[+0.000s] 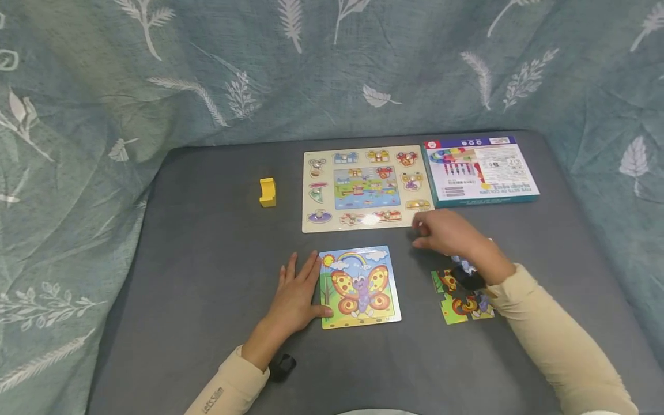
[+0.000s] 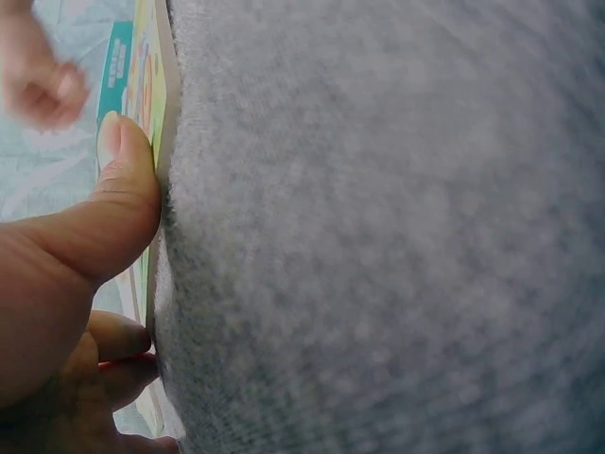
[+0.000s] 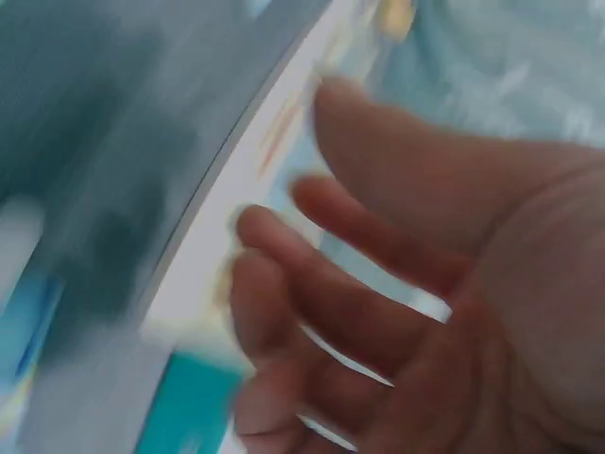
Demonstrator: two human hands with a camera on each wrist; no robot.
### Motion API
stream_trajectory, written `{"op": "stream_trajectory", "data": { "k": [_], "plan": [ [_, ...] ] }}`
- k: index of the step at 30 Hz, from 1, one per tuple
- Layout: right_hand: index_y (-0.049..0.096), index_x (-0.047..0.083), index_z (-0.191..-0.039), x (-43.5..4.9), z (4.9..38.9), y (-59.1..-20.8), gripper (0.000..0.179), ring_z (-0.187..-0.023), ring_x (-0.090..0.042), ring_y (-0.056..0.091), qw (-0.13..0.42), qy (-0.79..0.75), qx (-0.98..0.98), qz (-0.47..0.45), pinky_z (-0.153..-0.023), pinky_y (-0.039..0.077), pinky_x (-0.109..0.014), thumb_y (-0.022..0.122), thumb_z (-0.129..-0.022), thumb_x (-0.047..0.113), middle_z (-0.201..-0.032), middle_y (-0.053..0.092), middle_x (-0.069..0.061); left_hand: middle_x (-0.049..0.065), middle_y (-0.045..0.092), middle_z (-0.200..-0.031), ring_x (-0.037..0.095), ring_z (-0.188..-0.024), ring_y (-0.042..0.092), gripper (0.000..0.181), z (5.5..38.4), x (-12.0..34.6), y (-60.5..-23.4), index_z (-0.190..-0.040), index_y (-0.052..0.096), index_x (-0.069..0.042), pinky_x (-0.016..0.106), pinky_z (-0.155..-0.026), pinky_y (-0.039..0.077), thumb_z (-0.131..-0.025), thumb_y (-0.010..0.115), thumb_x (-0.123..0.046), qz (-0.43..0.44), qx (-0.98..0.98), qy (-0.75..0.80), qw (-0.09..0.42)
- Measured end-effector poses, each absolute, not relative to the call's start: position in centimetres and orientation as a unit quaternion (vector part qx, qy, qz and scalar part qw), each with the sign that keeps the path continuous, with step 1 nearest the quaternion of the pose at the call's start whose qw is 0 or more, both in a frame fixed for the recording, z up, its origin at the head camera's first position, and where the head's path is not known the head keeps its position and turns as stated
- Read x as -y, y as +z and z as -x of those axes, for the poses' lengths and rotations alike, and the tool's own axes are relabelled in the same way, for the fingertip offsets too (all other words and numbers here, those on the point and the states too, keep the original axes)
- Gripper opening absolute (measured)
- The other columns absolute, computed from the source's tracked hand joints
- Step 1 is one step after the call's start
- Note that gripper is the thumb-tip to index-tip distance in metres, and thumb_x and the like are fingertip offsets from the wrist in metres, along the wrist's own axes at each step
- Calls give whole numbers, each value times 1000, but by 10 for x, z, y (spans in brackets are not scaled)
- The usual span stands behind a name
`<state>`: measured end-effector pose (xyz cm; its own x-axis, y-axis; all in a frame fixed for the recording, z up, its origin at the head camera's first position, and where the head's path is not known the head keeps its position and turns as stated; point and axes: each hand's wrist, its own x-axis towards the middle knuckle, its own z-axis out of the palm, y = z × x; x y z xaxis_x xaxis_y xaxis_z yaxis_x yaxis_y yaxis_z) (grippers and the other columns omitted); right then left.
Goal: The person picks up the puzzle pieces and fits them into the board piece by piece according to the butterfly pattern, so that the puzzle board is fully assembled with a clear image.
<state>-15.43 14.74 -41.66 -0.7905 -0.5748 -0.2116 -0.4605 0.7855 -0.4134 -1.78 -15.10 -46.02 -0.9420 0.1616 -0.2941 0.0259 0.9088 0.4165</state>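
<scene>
A square picture board (image 1: 360,288) with a butterfly, rainbow and sun lies flat near the middle of the table. My left hand (image 1: 294,302) rests at its left edge, fingers spread and fairly straight. The thumb lies over the lower left part; in the left wrist view the same thumb (image 2: 118,199) presses on the board's face. Farther right, my right hand (image 1: 446,230) hovers by the near right corner of the pegged puzzle board (image 1: 329,210). Its fingers (image 3: 312,274) curl loosely, thumb apart, with nothing between them. Several loose butterfly puzzle pieces (image 1: 452,311) lie below the right wrist, partly hidden by it.
Beyond the butterfly board, the pegged board holds several knobbed pieces round a central picture. A flat printed box (image 1: 482,173) lies at its right. To the left stands a small yellow notched block (image 1: 267,193). A leaf-patterned curtain (image 1: 332,75) hangs behind the grey table (image 1: 207,259).
</scene>
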Motion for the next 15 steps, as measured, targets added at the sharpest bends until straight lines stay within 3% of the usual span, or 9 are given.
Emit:
{"op": "stream_trajectory", "data": {
  "k": [6,15],
  "plan": [
    [63,-1,-106,-219,152,-430,41,-83,-26,58,197,-139,-935,259,-76,49,-46,81,-74,17,-90,62,-13,9,19,-161,42,-148,1,107,18,151,-461,-152,25,-8,62,-117,9,-69,84,-40,-45,-964,203,168],
    [57,6,-85,-231,145,-450,29,-78,-24,49,143,-155,-949,235,-69,41,-40,81,-74,16,-84,52,-9,9,18,-161,40,-148,0,108,18,148,-460,-152,27,-7,60,-118,7,-67,86,-38,-47,-963,210,160]
  ]
}}
